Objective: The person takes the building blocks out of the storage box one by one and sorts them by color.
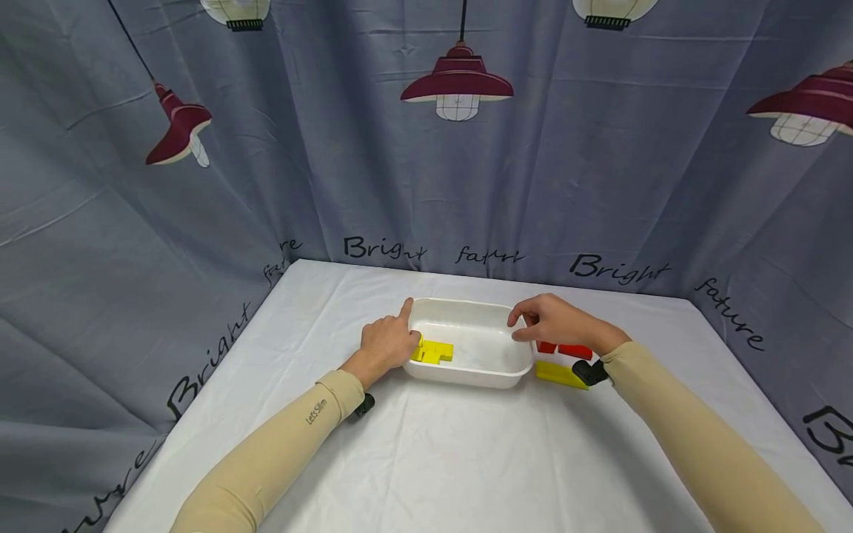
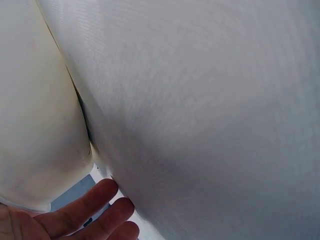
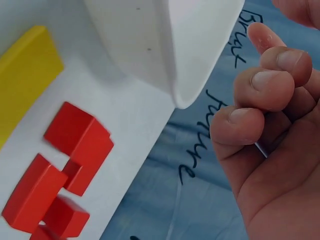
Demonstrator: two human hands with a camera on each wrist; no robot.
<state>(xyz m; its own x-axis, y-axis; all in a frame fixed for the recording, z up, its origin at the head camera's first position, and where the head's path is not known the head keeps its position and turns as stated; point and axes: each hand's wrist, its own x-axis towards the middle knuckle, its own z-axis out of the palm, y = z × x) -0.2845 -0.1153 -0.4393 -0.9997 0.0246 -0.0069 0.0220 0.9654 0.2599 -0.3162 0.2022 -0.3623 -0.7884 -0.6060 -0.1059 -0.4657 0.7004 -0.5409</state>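
Note:
A white rectangular tray (image 1: 460, 376) sits on the table, with yellow blocks (image 1: 436, 352) inside at its left end. At the tray's left side, my left hand (image 1: 389, 343) holds the rim, thumb over the edge near the yellow blocks and index finger pointing along the rim. Its other fingers (image 2: 90, 207) show outside the wall in the left wrist view. Above the right rim hovers my right hand (image 1: 560, 322), holding nothing, with thumb and index finger apart. Its remaining fingers (image 3: 265, 87) are loosely curled.
Right of the tray lie red blocks (image 1: 575, 352), partly behind the right hand and wrist, and a long yellow block (image 1: 560, 374). White cloth covers the table (image 1: 460, 459). A grey-blue curtain (image 1: 453, 185) with printed lamps and lettering hangs behind and at both sides.

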